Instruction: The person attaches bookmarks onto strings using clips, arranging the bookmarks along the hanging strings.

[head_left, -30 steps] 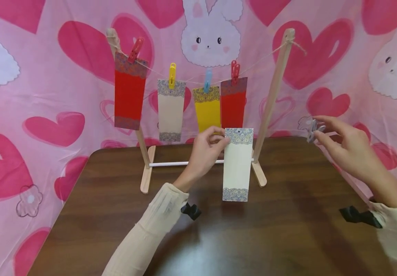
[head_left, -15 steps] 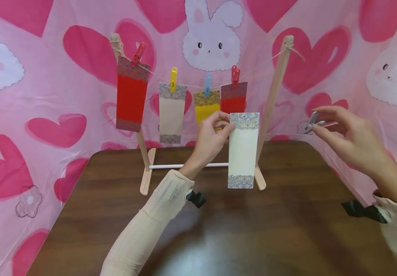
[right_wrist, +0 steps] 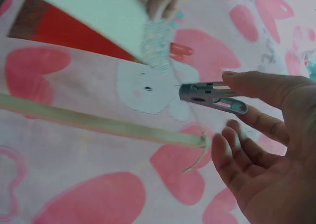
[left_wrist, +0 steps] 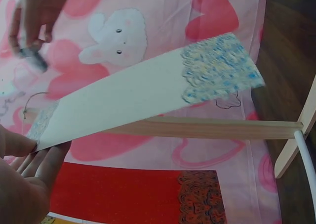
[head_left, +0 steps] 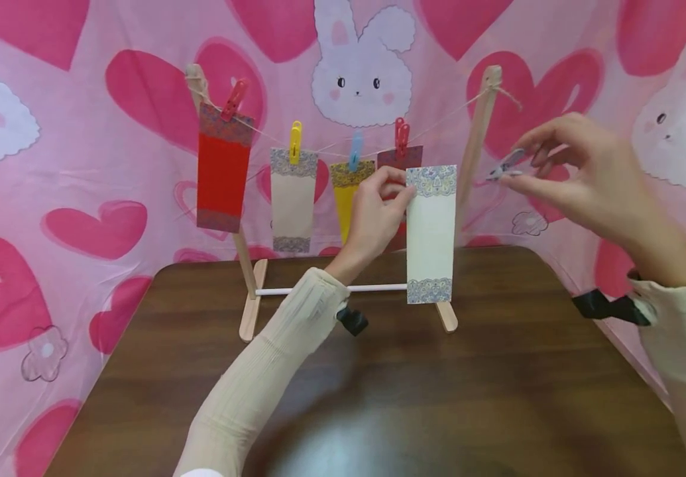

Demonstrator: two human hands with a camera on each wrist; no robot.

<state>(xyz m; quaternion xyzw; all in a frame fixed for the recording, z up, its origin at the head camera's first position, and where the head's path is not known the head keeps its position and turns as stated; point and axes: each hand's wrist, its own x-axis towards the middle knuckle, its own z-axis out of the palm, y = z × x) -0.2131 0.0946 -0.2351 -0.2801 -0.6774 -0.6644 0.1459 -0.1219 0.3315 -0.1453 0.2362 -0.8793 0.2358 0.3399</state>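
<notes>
My left hand [head_left: 375, 215] pinches the upper left edge of a white paper card [head_left: 431, 232] with blue patterned bands at top and bottom. The card hangs upright in front of the stand's right post. To its right, my right hand [head_left: 587, 172] holds a grey clothespin [head_left: 505, 165] between thumb and index finger, its nose toward the string [head_left: 444, 122]. In the right wrist view the clothespin [right_wrist: 210, 96] shows its full length. Part of a red card [head_left: 400, 158] and a yellow card [head_left: 345, 192] are hidden behind my left hand and the white card.
A wooden stand [head_left: 480, 126] with a white crossbar [head_left: 378, 287] stands on the brown table [head_left: 468, 397]. Along its string hang a large red card [head_left: 223, 175] and a beige card [head_left: 292, 205], held by red [head_left: 234, 99] and yellow clothespins [head_left: 295, 142]. A blue clothespin [head_left: 356, 151] holds the yellow card.
My left hand has raised the white card and moved it rightward, toward the string. My right hand has come up and to the left with the grey clothespin.
</notes>
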